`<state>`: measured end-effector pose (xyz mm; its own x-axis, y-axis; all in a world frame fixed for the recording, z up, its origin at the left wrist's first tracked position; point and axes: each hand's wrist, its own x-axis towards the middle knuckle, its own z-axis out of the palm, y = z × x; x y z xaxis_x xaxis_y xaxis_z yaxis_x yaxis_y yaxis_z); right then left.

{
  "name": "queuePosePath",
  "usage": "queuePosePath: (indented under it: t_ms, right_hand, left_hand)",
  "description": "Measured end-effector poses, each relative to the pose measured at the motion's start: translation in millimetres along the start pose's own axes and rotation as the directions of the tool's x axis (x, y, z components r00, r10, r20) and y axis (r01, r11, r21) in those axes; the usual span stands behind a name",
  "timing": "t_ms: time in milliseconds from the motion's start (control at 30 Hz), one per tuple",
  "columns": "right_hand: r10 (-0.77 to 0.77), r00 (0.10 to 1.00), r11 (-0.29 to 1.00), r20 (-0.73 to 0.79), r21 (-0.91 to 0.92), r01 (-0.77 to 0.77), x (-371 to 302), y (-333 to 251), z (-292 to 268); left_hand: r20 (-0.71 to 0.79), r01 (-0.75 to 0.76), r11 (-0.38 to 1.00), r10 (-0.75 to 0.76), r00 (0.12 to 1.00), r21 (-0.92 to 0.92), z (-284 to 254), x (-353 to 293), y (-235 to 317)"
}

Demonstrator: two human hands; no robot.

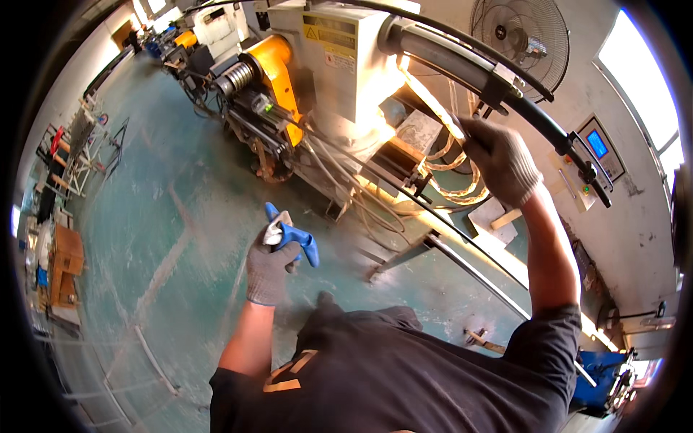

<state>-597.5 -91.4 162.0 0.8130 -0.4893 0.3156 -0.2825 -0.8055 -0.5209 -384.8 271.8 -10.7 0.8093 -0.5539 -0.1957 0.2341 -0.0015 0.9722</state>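
My left hand (268,273), in a grey knit glove, is closed around a blue and whitish object (294,242). Curved blue ends stick out above and beside the fingers; its exact kind is unclear. Out to the right, my right hand (499,160) is raised in a similar glove with its fingers curled. Those fingertips are beside a shiny, foil-like wrapped cable (431,101) at the machine, and what they grip is hidden. Close above that hand runs a thick dark tube (462,54) on the machine (336,68).
A yellow bracket (280,76) and a spring-like coil (238,79) jut from the machine's left side. Cables (375,216) hang to the green floor (173,238). A long rail (480,278) slants rightward. A fan (520,40) and a control panel (600,146) are at the right wall.
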Motion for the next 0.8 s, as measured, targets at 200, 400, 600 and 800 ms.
queuePosePath:
  t_ms: [200, 400, 600, 800]
  right_hand:
    - [-0.198, 0.968, 0.925, -0.157, -0.358, 0.131, 184.0, -57.9, 24.0]
    - [-0.091, 0.985, 0.851, -0.147, -0.525, 0.000, 381.7, -38.4, 29.9]
    - [0.060, 0.998, 0.796, 0.020, -0.605, -0.036, 532.3, 0.2, 76.8]
    - [-0.053, 0.983, 0.797, -0.177, -0.601, -0.065, 541.3, -19.2, 100.9]
  left_hand:
    - [0.082, -0.147, 0.989, 0.145, 0.986, 0.025, -52.7, 88.4, 100.1]
    - [0.080, -0.220, 0.971, 0.213, 0.974, 0.092, -63.9, 161.4, 156.5]
    - [0.071, -0.275, 0.940, 0.266, 0.961, 0.200, -75.2, 233.8, 215.3]
    - [0.147, -0.302, 0.944, 0.283, 0.948, 0.134, -63.0, 312.4, 240.3]
